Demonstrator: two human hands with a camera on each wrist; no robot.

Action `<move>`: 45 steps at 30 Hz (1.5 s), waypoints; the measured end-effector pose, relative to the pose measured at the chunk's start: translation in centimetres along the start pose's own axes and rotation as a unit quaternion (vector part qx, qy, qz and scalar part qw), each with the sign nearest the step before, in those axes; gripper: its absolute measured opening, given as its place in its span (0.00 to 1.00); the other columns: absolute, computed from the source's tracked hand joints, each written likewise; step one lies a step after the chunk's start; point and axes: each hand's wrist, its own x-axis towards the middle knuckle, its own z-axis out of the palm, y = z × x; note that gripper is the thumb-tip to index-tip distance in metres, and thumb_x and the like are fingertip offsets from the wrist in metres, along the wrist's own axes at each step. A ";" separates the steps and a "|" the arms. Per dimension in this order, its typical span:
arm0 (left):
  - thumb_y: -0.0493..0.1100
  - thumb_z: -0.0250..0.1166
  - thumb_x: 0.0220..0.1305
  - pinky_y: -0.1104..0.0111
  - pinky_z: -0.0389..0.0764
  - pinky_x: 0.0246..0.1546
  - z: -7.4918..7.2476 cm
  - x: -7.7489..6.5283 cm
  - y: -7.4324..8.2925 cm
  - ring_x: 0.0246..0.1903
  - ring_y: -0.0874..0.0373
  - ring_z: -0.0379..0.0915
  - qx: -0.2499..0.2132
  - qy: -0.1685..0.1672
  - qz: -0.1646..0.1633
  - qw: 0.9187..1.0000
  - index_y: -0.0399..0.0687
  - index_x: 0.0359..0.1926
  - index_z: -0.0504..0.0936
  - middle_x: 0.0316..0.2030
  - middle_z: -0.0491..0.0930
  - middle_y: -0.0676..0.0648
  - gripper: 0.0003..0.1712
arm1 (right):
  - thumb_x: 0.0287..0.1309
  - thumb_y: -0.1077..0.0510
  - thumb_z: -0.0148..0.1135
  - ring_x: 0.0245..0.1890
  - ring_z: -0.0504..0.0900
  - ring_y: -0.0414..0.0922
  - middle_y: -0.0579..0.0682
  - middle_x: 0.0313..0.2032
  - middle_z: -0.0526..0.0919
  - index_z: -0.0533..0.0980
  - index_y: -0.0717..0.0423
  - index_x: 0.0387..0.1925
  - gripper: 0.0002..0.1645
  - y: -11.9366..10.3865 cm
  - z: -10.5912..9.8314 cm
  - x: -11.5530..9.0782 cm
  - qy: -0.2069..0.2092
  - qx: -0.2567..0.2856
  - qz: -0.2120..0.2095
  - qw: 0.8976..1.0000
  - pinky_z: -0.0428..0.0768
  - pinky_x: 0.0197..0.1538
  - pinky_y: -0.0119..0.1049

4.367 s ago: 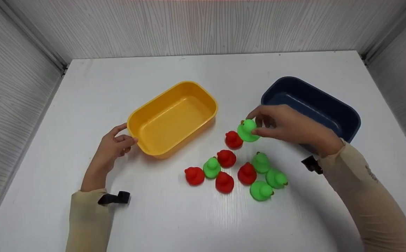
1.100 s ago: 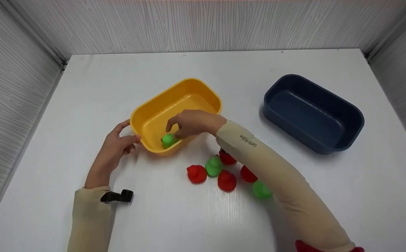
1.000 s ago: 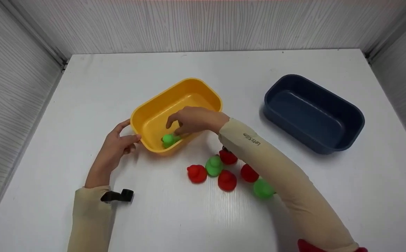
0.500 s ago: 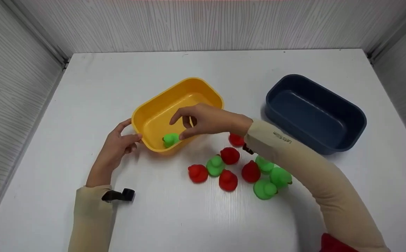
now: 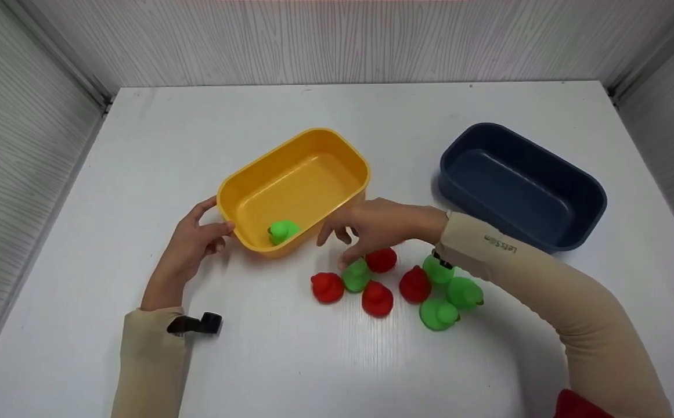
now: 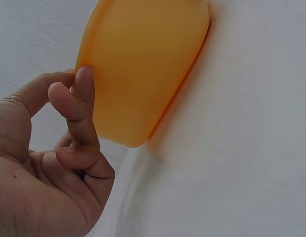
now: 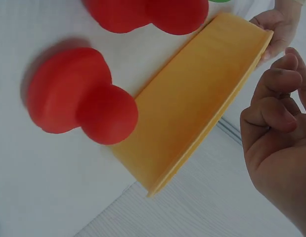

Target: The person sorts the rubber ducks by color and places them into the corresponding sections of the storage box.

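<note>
My left hand (image 5: 191, 247) holds the left end of a yellow tub (image 5: 290, 247), thumb and forefinger on its rim; the left wrist view shows the fingertips against the wall of the tub (image 6: 143, 64). Inside lies one green duck (image 5: 282, 231). My right hand (image 5: 374, 226) hovers over the ducks with fingers loosely bent and nothing visible between them. Just beneath its thumb is a green duck (image 5: 356, 277), whether touched I cannot tell. Close by sit a red duck (image 5: 381, 260), another red duck (image 5: 327, 288) and a third red duck (image 5: 378, 299).
A dark blue tub (image 5: 511, 191) stands at the back right. Several green ducks (image 5: 464, 292) and a red duck (image 5: 415, 284) lie below the right forearm. Panels rise behind and beside the white table (image 5: 290, 360). The right hand partly hides the ducks' far side.
My right hand carried a green duck into the yellow tub and let it go. Since then it has moved right and toward me, over the loose ducks. My left hand stays on the tub.
</note>
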 end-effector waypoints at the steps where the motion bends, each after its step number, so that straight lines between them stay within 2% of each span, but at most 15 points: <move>1: 0.47 0.63 0.65 0.74 0.74 0.27 0.0 0.0 0.1 0.20 0.63 0.68 0.001 0.000 -0.001 1.000 0.54 0.75 0.49 0.26 0.83 0.57 0.44 | 0.55 0.46 0.70 0.42 0.75 0.48 0.48 0.39 0.79 0.76 0.42 0.56 0.27 0.2 0.0 -0.1 -0.002 -0.011 0.000 1.000 0.73 0.43 0.38; 7: 0.47 0.63 0.66 0.75 0.74 0.28 0.0 0.0 0.3 0.21 0.63 0.68 0.001 0.000 -0.004 1.000 0.55 0.76 0.48 0.27 0.83 0.58 0.44 | 0.55 0.45 0.69 0.44 0.74 0.44 0.45 0.44 0.77 0.76 0.41 0.57 0.28 1.1 0.4 -0.9 -0.018 -0.045 0.024 0.999 0.74 0.46 0.39; 11: 0.47 0.63 0.65 0.75 0.73 0.28 -0.1 -0.1 0.4 0.20 0.64 0.68 -0.011 0.002 -0.004 1.000 0.54 0.76 0.48 0.26 0.83 0.57 0.45 | 0.55 0.46 0.69 0.49 0.73 0.45 0.48 0.48 0.76 0.77 0.43 0.57 0.27 1.7 0.9 -1.1 -0.026 -0.079 0.012 0.996 0.74 0.51 0.39; 16: 0.47 0.63 0.65 0.75 0.73 0.27 -0.2 -0.3 0.1 0.20 0.63 0.67 -0.019 0.007 0.000 1.000 0.53 0.75 0.49 0.26 0.82 0.57 0.44 | 0.54 0.46 0.69 0.48 0.70 0.45 0.49 0.46 0.76 0.78 0.43 0.56 0.27 2.1 1.3 -1.0 -0.028 -0.114 0.003 0.993 0.71 0.50 0.38; 24: 0.46 0.63 0.66 0.75 0.71 0.26 -0.2 -0.4 -0.6 0.20 0.63 0.66 -0.030 0.004 0.005 1.000 0.52 0.75 0.48 0.27 0.82 0.57 0.45 | 0.55 0.47 0.69 0.46 0.69 0.43 0.47 0.45 0.76 0.80 0.42 0.53 0.22 2.2 1.7 -0.5 -0.040 -0.124 0.016 0.991 0.70 0.47 0.36; 31: 0.47 0.63 0.66 0.75 0.72 0.26 -0.1 -0.4 -0.6 0.20 0.63 0.66 -0.024 0.005 -0.003 1.000 0.53 0.76 0.47 0.26 0.81 0.58 0.45 | 0.55 0.48 0.69 0.45 0.69 0.43 0.47 0.43 0.76 0.81 0.41 0.51 0.20 2.3 2.0 -0.4 -0.041 -0.121 0.014 0.992 0.70 0.45 0.35; 37: 0.47 0.63 0.66 0.74 0.71 0.26 0.0 -0.3 -0.4 0.20 0.64 0.66 -0.018 -0.002 0.003 1.000 0.53 0.76 0.47 0.27 0.82 0.57 0.45 | 0.55 0.50 0.68 0.44 0.69 0.43 0.46 0.41 0.76 0.81 0.40 0.51 0.19 2.5 2.3 -0.6 -0.038 -0.118 0.012 0.992 0.70 0.46 0.35; 45: 0.48 0.63 0.66 0.74 0.72 0.28 0.2 -0.1 0.1 0.21 0.64 0.66 0.000 -0.001 0.006 1.000 0.53 0.76 0.48 0.27 0.82 0.58 0.44 | 0.57 0.52 0.67 0.42 0.70 0.45 0.48 0.41 0.78 0.81 0.42 0.50 0.17 2.7 2.2 -1.0 -0.026 -0.143 -0.016 0.989 0.69 0.46 0.37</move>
